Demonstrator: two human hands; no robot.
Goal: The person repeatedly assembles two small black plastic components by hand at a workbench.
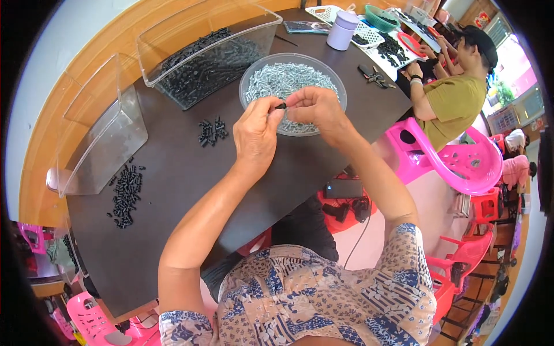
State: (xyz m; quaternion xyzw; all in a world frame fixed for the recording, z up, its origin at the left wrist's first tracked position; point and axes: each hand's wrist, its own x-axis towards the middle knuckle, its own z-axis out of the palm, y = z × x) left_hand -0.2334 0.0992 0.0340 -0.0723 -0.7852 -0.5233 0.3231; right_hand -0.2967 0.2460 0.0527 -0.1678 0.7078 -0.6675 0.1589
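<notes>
Between the fingertips of my left hand (258, 128) is a small black plastic piece (281, 106). My right hand (316, 111) pinches at its right end; whatever its fingertips hold is too small to make out. Both hands are over the near rim of a round clear tub (247, 81) full of small silvery screw-like metal parts (291, 78). A small pile of black pieces (212, 131) lies on the dark table left of my left hand. Farther left is a larger pile of similar black pieces (127, 193).
A clear bin (167, 75) of black parts stands at the back left, beside another clear bin (109, 132). Pliers (376, 76), a lavender cup (343, 32) and a phone (306, 27) lie or stand to the right. A person (461, 98) sits beyond a pink chair (438, 150).
</notes>
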